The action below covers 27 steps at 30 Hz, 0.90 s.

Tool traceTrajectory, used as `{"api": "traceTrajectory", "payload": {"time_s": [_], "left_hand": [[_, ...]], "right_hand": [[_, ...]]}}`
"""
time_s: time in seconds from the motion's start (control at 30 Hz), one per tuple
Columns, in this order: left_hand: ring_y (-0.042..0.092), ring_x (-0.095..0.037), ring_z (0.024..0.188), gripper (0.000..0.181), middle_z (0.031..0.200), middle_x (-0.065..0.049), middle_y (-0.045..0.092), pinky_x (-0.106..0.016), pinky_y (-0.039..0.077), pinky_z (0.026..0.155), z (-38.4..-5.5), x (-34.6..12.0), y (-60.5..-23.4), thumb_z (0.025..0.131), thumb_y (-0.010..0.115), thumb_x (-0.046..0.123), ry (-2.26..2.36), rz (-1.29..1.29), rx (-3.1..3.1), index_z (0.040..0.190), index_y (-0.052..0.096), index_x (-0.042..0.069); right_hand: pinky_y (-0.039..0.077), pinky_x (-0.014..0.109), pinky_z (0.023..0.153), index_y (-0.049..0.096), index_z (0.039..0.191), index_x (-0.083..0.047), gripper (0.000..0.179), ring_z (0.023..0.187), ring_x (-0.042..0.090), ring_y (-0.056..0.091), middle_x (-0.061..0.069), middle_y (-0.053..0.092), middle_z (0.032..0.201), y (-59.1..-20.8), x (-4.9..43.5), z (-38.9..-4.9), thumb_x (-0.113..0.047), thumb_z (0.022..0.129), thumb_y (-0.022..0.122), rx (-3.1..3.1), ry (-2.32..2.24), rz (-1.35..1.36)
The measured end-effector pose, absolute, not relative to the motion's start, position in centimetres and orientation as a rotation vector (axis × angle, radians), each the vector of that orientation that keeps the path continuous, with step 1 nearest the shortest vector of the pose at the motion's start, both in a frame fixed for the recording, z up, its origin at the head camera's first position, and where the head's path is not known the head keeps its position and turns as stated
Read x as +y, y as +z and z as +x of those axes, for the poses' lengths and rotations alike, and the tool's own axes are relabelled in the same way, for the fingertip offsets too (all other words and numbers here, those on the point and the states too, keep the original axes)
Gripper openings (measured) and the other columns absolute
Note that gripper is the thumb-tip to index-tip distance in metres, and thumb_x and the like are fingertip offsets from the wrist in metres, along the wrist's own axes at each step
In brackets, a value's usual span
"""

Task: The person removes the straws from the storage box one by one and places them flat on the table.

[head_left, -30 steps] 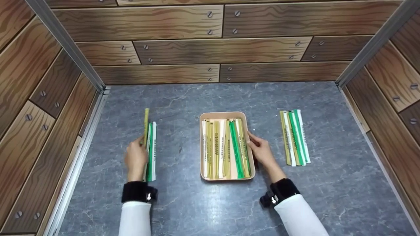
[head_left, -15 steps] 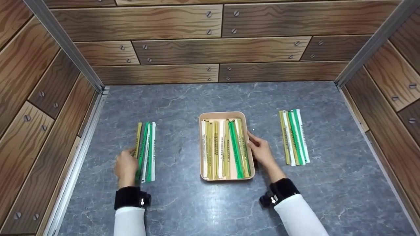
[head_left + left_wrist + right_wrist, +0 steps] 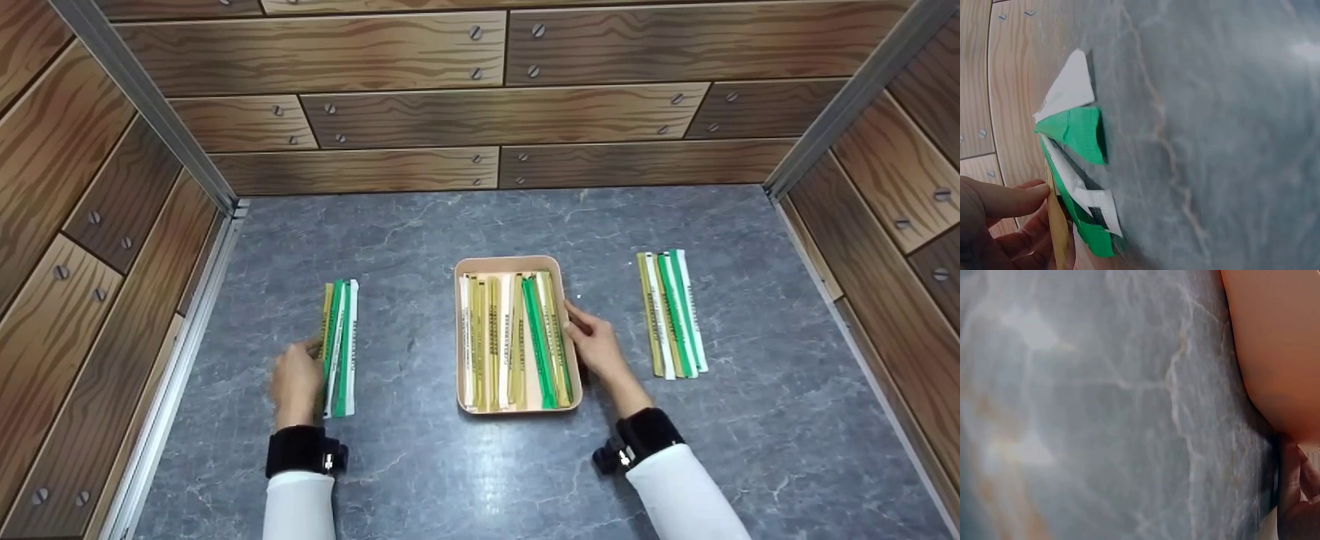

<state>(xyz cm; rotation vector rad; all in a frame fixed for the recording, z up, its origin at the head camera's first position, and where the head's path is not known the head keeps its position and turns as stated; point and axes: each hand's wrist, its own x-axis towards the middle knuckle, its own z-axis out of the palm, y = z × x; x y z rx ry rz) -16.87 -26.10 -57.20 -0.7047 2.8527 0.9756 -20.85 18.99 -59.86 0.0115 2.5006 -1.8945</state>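
My left hand (image 3: 298, 382) pinches a slim gold stick packet (image 3: 1058, 228) between thumb and fingers, at the left side of a small row. Green and white stick packets (image 3: 346, 349) lie beside it in that row; in the left wrist view a green packet (image 3: 1075, 132) and a white packet (image 3: 1069, 87) show their near ends. My right hand (image 3: 600, 349) rests its fingertips against the right wall of a peach tray (image 3: 519, 265). The right wrist view shows the tray's outer wall (image 3: 1275, 343) with fingers (image 3: 1289, 484) against it.
Inside the tray lie several gold, white and green packets (image 3: 507, 341). A second row of packets (image 3: 671, 315) lies on the grey marbled table (image 3: 420, 465) to the right. Wood-patterned panels (image 3: 375, 120) enclose the back and sides.
My left hand has lowered the gold packet from above the left row, first out to the left, then back right against the row's edge. My right hand and the tray stay put.
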Motion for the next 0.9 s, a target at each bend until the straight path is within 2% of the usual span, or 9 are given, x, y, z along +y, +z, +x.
{"api": "traceTrajectory", "payload": {"time_s": [0.2, 0.33, 0.6, 0.77, 0.9], "left_hand": [[0.058, -0.035, 0.082, 0.035, 0.110, -0.018, 0.060, -0.046, 0.044, 0.058, -17.0, -24.9, -56.6, 0.088, 0.050, 0.010, 0.936, -0.707, 2.937, 0.122, 0.059, 0.012], [0.060, -0.035, 0.076, 0.035, 0.104, -0.020, 0.061, -0.045, 0.046, 0.053, -17.2, -23.0, -55.8, 0.086, 0.053, 0.008, 0.943, -0.611, 3.007, 0.121, 0.059, 0.008], [0.061, -0.031, 0.080, 0.032, 0.088, -0.016, 0.065, -0.044, 0.048, 0.067, -17.6, -16.7, -54.4, 0.079, 0.057, 0.001, 1.084, -0.134, 3.149, 0.110, 0.063, 0.001], [0.061, -0.025, 0.082, 0.034, 0.094, -0.015, 0.063, -0.038, 0.050, 0.071, -17.8, -12.4, -53.5, 0.080, 0.059, 0.002, 1.129, 0.099, 3.114, 0.113, 0.062, 0.002], [0.061, -0.022, 0.082, 0.037, 0.100, -0.014, 0.062, -0.030, 0.051, 0.068, -17.9, -9.2, -53.2, 0.081, 0.059, 0.001, 1.149, 0.230, 3.041, 0.118, 0.058, 0.003]], "right_hand": [[0.039, 0.042, 0.093, 0.051, 0.130, -0.007, 0.041, 0.117, 0.029, 0.045, 0.021, 0.049, 0.126, -59.9, 19.0, -20.8, -0.011, 0.089, 0.057, 2.511, -1.874, 0.022], [0.039, 0.042, 0.093, 0.051, 0.130, -0.008, 0.041, 0.116, 0.029, 0.046, 0.021, 0.049, 0.126, -59.9, 19.0, -20.8, -0.011, 0.090, 0.056, 2.510, -1.869, 0.036], [0.040, 0.042, 0.092, 0.049, 0.130, -0.005, 0.041, 0.116, 0.031, 0.046, 0.023, 0.049, 0.125, -59.9, 18.9, -20.8, -0.010, 0.090, 0.056, 2.495, -1.887, 0.012], [0.039, 0.040, 0.093, 0.050, 0.130, -0.006, 0.041, 0.117, 0.029, 0.046, 0.022, 0.049, 0.126, -59.9, 18.9, -20.9, -0.010, 0.089, 0.056, 2.475, -1.900, 0.038], [0.038, 0.039, 0.095, 0.050, 0.129, -0.005, 0.042, 0.118, 0.028, 0.045, 0.021, 0.048, 0.127, -59.3, 18.9, -20.8, -0.009, 0.089, 0.057, 2.446, -1.901, 0.054]]}}
